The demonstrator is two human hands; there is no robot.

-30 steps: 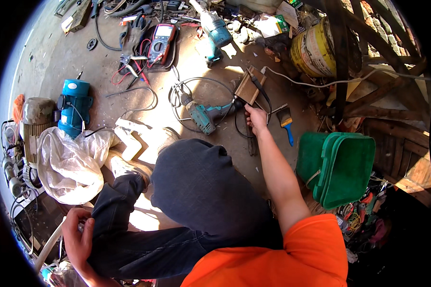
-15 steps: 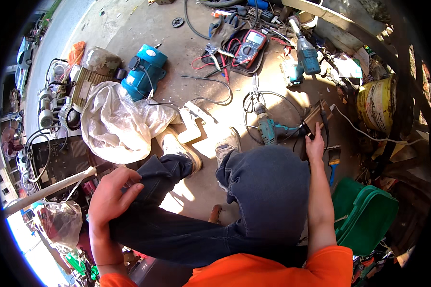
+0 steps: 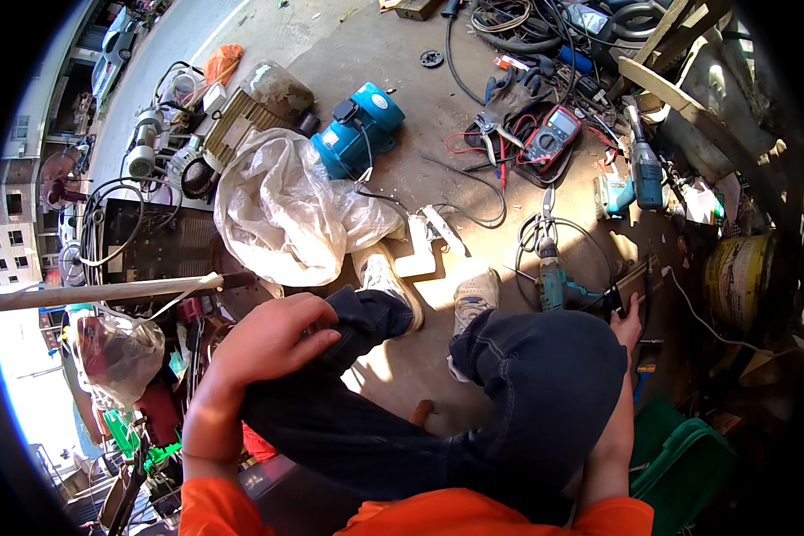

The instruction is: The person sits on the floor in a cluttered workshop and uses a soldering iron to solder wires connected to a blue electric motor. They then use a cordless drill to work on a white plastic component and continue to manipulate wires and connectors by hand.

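Note:
My left hand (image 3: 290, 338) rests over my left knee, thumb apart and fingers loosely bent, holding nothing. Past my right knee, my right hand (image 3: 630, 323) has thumb and fingers about the black end of a teal power drill's (image 3: 554, 288) handle; the knee and forearm hide part of this grip. The drill lies on the ground by my right shoe, its nose pointing away from me. A black cable (image 3: 596, 234) loops around it, and pliers (image 3: 547, 204) lie just beyond the nose.
A blue motor (image 3: 357, 134) stands beside a crumpled plastic sheet (image 3: 277, 214). Farther right are a red multimeter (image 3: 552, 134), a dark glove (image 3: 514, 94) and a teal impact wrench (image 3: 645, 170). A wooden handle (image 3: 107, 295) juts in at left; a green bin (image 3: 688, 469) stands near my right arm.
My view has turned, so the whole scene appears shifted and rotated. My right hand stays at the drill's handle end, and my left hand stays over the knee.

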